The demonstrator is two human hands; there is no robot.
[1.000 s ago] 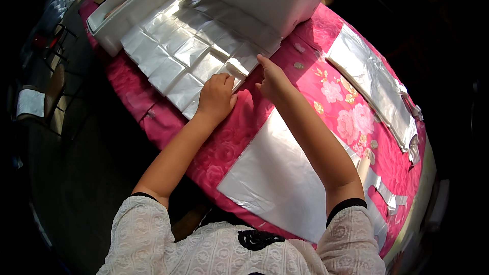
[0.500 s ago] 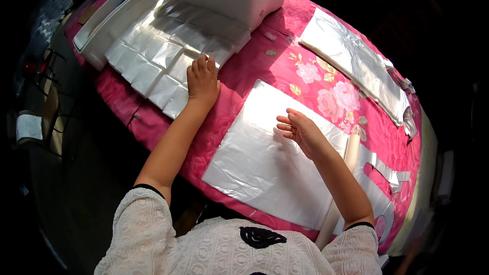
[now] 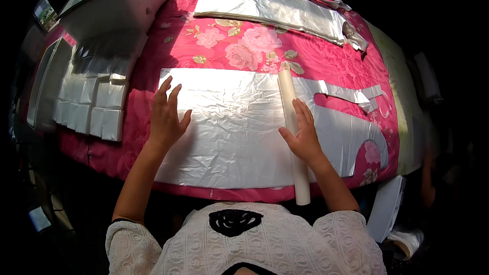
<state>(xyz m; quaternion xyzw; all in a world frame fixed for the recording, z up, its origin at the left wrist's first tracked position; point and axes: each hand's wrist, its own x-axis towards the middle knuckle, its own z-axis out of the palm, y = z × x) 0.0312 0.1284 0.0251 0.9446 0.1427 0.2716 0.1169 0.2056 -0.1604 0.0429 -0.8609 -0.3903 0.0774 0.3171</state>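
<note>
A flat stack of silvery-white plastic bags (image 3: 232, 127) with cut-out handles at its right end lies in front of me. Across it rests a pale roller-like tube (image 3: 301, 183), its near end reaching past the table edge. My left hand (image 3: 167, 119) is over the stack's left edge, fingers spread and holding nothing. Beside the tube is my right hand (image 3: 304, 135), its fingers stretched out along it and the thumb apart. Whether that hand touches the tube or only hovers, I cannot tell.
Several small folded white packets (image 3: 104, 107) lie in rows on the left, between a long white bin (image 3: 48, 84) and a large white box (image 3: 125, 7). Another bag stack (image 3: 265, 7) lies at the back. A pink flowered cloth (image 3: 153, 51) covers the table.
My left hand has left the small packets and come over the left edge of the bag stack. My right hand has moved to the tube. The view has turned toward the right.
</note>
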